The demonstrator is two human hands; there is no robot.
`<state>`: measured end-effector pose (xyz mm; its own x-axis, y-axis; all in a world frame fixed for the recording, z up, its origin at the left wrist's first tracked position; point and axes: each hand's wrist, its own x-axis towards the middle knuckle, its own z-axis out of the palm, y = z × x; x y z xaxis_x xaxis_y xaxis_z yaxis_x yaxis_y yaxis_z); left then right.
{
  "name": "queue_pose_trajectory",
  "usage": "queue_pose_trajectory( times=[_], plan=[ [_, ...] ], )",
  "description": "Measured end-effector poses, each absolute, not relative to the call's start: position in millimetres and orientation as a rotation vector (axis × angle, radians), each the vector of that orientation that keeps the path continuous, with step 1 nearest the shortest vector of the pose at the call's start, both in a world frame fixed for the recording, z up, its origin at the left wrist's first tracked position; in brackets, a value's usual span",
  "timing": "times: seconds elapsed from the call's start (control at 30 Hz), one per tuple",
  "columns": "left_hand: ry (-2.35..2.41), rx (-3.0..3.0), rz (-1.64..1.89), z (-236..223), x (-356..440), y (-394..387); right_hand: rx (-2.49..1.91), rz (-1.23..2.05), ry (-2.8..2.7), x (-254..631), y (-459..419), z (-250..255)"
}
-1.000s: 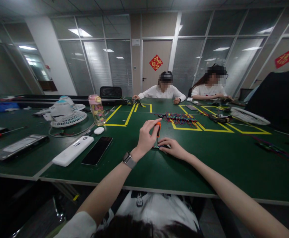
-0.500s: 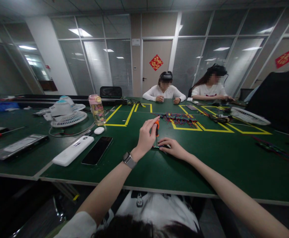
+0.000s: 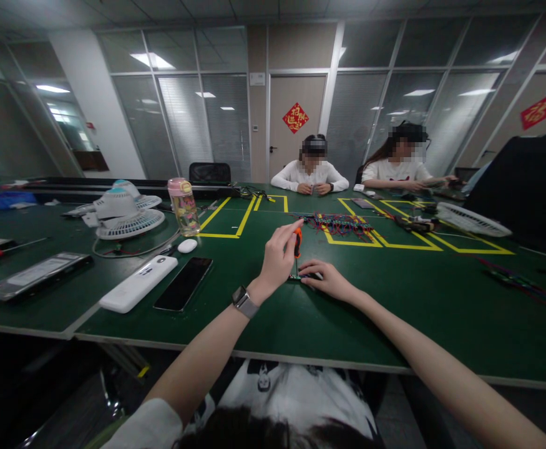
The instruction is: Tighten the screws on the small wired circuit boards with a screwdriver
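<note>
My left hand (image 3: 278,252) is closed around the orange and black handle of a screwdriver (image 3: 297,242). The screwdriver stands upright, its thin shaft pointing down at a small green circuit board (image 3: 294,278) on the table. My right hand (image 3: 327,279) rests on the table to the right, its fingers pressed on the board's right end, where some dark wires seem to come out. Those fingers hide part of the board. Beyond my hands lies a cluster of small boards with red and blue wires (image 3: 342,226).
On the left lie a black phone (image 3: 183,284), a white power bank (image 3: 138,284), a white earbud case (image 3: 187,246), a bottle (image 3: 183,209) and white fan parts (image 3: 130,223). Wired boards (image 3: 511,276) lie at right. Two people sit across the green table (image 3: 254,324).
My hands and the screwdriver have hardly moved. Across the table, one person's hands have come closer together, and the other person's hands have lifted slightly.
</note>
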<state>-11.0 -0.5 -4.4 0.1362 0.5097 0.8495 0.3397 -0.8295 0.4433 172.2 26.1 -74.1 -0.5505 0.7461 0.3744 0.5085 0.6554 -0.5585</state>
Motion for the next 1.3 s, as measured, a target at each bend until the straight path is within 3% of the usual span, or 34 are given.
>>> queue_pose_trajectory(
  times=[1.3],
  plan=[
    [0.949, 2.233, 1.818, -4.5, -10.9, 0.1, -0.964, 0.528, -2.267, 173.2, 27.2, -76.0]
  ],
)
